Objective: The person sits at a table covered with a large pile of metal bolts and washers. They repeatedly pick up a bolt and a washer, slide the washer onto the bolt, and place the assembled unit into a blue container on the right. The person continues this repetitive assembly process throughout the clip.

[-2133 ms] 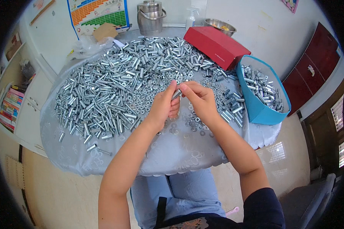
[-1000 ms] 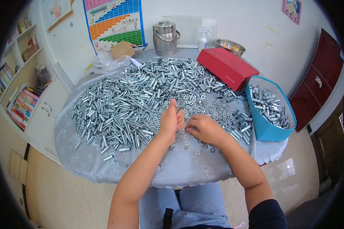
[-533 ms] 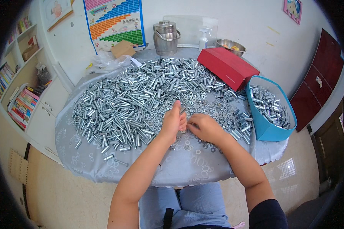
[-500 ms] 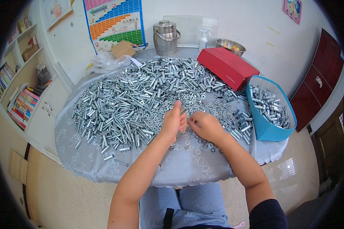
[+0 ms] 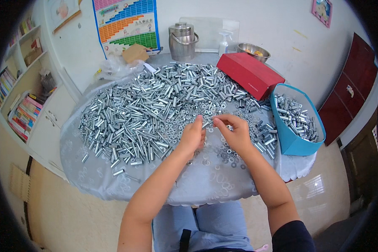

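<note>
Left hand (image 5: 193, 136) and right hand (image 5: 235, 130) meet at a small metal piece (image 5: 206, 123).

The left hand is curled around the metal piece, thumb uppermost; the right hand's thumb and forefinger are drawn narrow at its 3 o'clock end, and whether they pinch a washer or nut I cannot tell. The step in hand looks like fitting a part at that end; the move calls for a steady left hold and careful alignment. Loose washers (image 5: 229, 157) lie near, at 4 to 5 o'clock; a heap of metal tubes (image 5: 126, 117) spreads over the table (image 5: 197, 189) from 9 to 12; a blue basket (image 5: 300, 146) stands at 3, a red box (image 5: 250, 75) between 1 and 2.
</note>
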`<act>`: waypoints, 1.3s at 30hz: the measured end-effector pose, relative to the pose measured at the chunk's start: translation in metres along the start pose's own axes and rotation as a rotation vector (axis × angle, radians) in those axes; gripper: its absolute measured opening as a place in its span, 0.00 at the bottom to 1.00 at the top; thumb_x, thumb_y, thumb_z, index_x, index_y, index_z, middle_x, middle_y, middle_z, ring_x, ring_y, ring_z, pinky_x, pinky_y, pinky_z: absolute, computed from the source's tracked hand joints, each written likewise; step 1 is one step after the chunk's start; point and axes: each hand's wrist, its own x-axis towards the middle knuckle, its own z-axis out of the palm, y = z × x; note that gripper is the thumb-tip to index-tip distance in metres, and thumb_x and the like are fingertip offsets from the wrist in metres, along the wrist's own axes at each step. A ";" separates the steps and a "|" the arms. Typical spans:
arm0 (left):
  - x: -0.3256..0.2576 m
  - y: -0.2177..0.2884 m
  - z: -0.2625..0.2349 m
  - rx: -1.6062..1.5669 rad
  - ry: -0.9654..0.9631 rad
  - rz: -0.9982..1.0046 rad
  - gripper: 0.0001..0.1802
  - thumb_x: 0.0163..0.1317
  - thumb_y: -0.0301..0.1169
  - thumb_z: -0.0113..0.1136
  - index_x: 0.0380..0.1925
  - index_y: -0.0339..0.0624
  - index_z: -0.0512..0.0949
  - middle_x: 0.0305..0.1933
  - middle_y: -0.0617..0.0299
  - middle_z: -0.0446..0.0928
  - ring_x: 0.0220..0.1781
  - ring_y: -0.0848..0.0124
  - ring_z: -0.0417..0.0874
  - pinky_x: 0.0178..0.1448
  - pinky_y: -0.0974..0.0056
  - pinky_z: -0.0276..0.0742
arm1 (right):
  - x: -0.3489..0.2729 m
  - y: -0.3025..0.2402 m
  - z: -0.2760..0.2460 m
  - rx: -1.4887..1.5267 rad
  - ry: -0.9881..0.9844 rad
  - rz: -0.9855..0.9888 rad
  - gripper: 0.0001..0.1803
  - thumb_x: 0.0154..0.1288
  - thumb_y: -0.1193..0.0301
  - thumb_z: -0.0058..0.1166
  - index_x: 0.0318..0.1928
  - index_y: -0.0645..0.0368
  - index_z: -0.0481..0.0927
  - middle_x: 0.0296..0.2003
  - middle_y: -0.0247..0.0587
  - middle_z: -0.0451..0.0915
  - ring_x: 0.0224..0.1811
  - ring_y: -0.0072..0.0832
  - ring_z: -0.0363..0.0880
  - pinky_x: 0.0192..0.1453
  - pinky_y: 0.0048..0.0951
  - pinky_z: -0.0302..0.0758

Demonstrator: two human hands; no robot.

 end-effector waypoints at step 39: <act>0.004 0.006 -0.011 -0.210 -0.009 0.194 0.27 0.65 0.48 0.36 0.08 0.50 0.53 0.07 0.72 0.50 0.07 0.79 0.50 0.13 0.71 0.46 | -0.002 0.003 -0.029 -0.525 -0.747 0.054 0.14 0.45 0.62 0.61 0.26 0.61 0.78 0.25 0.44 0.79 0.28 0.37 0.77 0.33 0.33 0.73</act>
